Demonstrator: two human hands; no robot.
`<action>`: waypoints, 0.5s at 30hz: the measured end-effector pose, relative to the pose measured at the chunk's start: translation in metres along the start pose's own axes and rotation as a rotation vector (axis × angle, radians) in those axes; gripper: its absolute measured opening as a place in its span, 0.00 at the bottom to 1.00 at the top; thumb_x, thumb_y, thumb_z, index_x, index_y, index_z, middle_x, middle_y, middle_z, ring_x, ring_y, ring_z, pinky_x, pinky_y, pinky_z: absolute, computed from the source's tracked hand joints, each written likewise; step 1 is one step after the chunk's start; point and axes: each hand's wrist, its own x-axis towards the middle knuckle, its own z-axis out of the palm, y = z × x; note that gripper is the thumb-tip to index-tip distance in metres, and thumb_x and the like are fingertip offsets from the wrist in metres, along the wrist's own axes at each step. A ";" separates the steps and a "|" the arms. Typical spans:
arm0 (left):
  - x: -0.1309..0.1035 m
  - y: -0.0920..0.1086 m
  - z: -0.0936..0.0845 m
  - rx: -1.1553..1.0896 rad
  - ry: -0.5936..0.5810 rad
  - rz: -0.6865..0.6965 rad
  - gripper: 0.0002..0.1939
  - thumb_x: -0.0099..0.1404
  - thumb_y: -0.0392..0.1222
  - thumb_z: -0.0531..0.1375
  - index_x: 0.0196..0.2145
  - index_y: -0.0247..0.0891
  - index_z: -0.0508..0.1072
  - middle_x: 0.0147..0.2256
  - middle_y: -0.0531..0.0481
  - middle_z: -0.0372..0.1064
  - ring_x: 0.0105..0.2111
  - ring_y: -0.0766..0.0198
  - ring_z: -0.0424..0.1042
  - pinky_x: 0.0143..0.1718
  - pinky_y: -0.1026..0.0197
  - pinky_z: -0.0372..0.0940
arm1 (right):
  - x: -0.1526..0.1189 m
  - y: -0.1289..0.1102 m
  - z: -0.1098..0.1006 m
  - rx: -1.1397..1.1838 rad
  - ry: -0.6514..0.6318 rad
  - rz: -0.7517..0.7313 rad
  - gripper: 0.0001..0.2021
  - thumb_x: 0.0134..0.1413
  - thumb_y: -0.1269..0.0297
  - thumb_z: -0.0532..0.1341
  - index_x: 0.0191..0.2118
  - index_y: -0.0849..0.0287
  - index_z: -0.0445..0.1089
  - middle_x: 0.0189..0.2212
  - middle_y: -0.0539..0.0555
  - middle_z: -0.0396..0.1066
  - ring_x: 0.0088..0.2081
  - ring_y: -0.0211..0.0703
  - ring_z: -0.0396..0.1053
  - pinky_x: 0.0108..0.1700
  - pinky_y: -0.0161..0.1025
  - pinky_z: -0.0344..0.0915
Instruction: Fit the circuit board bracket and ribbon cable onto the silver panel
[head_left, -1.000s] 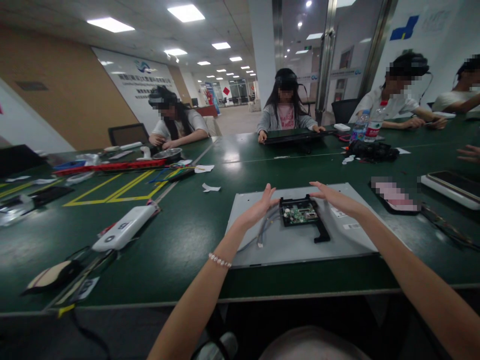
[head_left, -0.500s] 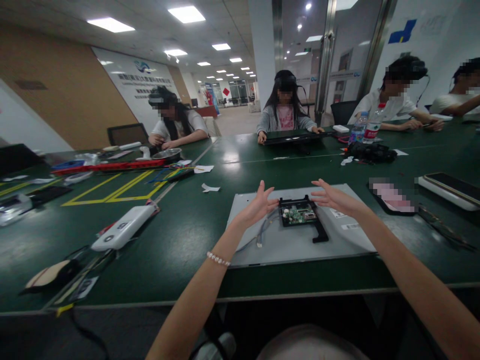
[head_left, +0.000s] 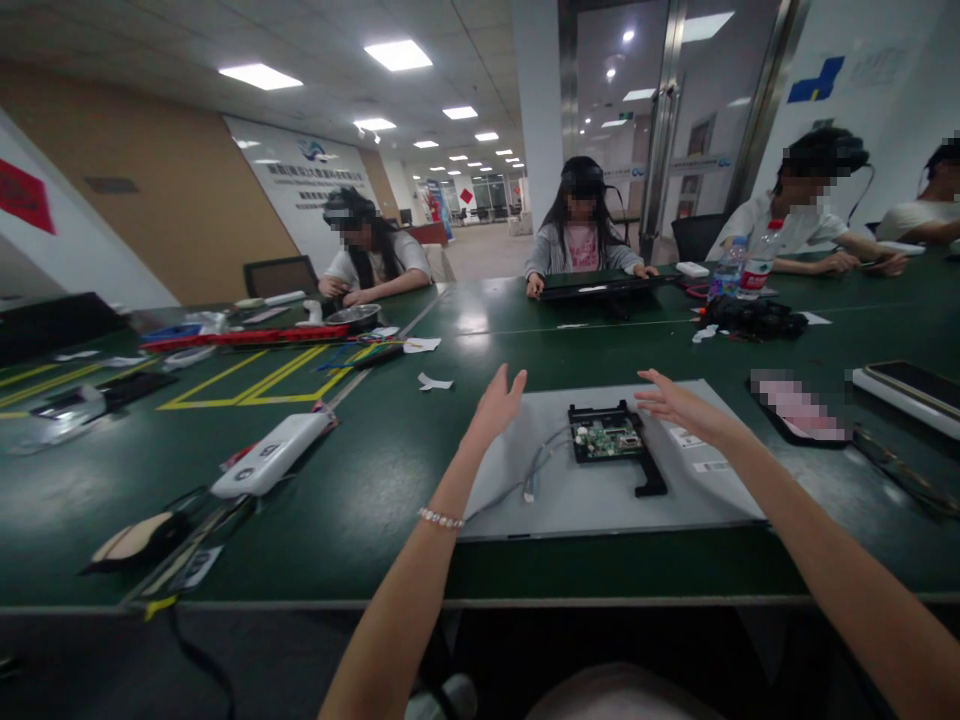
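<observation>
A flat grey panel (head_left: 570, 510) lies on the green table in front of me. On it sits a green circuit board (head_left: 609, 437) in a black plastic frame (head_left: 654, 478). Thin grey cables (head_left: 534, 472) run from the board's left side across the panel. My left hand (head_left: 496, 408) hovers by the panel's upper left corner, fingers stretched out, holding nothing. To the right of the black frame, my right hand (head_left: 686, 408) is raised above the panel with fingers spread and nothing in them.
A white power strip (head_left: 271, 455) and a computer mouse (head_left: 139, 540) lie to the left. At the right are a pink phone (head_left: 799, 405) and a white box-like device (head_left: 911, 400). Two bottles (head_left: 754, 262) stand farther back. Several people (head_left: 581, 235) sit across the table.
My left hand has moved left, away from the black frame, its fingers now closer together. The right hand stays raised near the frame's right side. The view has shifted slightly.
</observation>
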 end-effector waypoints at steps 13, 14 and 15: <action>0.026 -0.105 -0.042 0.633 0.278 -0.268 0.24 0.68 0.42 0.45 0.58 0.38 0.66 0.68 0.38 0.40 0.67 0.44 0.37 0.59 0.28 0.44 | 0.001 0.007 0.004 -0.070 -0.025 -0.022 0.34 0.65 0.43 0.42 0.69 0.57 0.42 0.62 0.62 0.60 0.62 0.47 0.59 0.66 0.50 0.50; 0.027 -0.108 -0.042 0.625 0.268 -0.277 0.25 0.68 0.43 0.45 0.59 0.38 0.65 0.68 0.37 0.41 0.67 0.44 0.38 0.59 0.28 0.44 | 0.001 0.006 0.005 -0.072 -0.023 -0.023 0.34 0.65 0.43 0.43 0.69 0.56 0.42 0.62 0.62 0.60 0.62 0.48 0.59 0.65 0.50 0.50; 0.028 -0.110 -0.042 0.620 0.261 -0.283 0.25 0.68 0.43 0.44 0.59 0.38 0.65 0.67 0.38 0.42 0.67 0.43 0.38 0.59 0.28 0.43 | 0.000 0.006 0.005 -0.074 -0.021 -0.023 0.33 0.65 0.43 0.43 0.69 0.55 0.42 0.62 0.62 0.60 0.62 0.48 0.60 0.65 0.50 0.50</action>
